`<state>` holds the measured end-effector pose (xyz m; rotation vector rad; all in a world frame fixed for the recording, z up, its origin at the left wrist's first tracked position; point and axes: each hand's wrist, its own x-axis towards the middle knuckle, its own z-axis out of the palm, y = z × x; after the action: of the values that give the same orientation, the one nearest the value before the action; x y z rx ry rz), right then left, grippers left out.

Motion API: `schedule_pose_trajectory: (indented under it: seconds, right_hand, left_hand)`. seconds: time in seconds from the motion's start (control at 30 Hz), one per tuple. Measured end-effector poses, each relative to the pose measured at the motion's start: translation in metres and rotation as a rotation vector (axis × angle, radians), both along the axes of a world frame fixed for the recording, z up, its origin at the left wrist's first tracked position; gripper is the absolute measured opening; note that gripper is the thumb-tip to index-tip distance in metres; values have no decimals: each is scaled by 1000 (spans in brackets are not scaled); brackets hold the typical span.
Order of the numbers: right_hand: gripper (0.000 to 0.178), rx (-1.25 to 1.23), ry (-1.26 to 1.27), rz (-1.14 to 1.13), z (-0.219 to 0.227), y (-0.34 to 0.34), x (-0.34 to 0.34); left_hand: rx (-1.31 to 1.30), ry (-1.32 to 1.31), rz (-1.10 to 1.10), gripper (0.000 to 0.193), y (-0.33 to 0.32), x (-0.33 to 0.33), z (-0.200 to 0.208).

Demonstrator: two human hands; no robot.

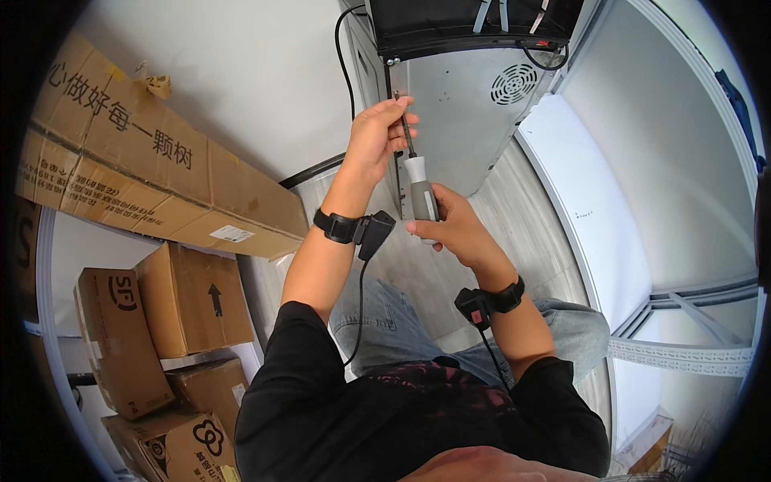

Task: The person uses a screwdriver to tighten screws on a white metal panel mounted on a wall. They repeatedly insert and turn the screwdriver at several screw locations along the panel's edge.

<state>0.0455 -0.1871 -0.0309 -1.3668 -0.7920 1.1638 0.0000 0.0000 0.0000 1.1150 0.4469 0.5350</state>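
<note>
A screwdriver with a grey and white handle and a thin dark shaft points up at the edge of a grey metal appliance casing. My right hand wraps around the handle. My left hand pinches the shaft near its tip, close against the casing's left edge. Both wrists wear black bands with small sensors and cables. The casing has a round vent grille and a black upper part.
A long flat cardboard box leans at the left, with several smaller cardboard boxes stacked below it. A black cable runs down the white wall. A white panel and a metal shelf frame stand at the right.
</note>
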Motion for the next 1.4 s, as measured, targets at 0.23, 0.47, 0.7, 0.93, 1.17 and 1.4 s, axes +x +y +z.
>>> schedule_pose_trajectory:
  seconds: [0.23,0.47,0.7,0.93,1.17,1.4]
  right_hand:
    - [58,79,173,-7,1,-4,-3]
    - [61,158,144,-45,-2,-10,-2]
    - [62,169,126,-49,-6,-12,0]
    - [61,196,115,-60,-3,-15,1]
    - [60,242,118,-37,-6,-16,3]
    - [50,276,221,-80,-12,-47,21]
  left_hand:
    - [0,8,58,26,-3,2,0]
    - [-72,-25,59,29,-9,2,6]
    - [-104,-3,138,30,-12,10,4]
    - [-199,-57,153,27,-8,16,-4]
    - [-227,-91,181,23,-4,14,-7]
    - [-313,-217,94,20,-31,29,-15]
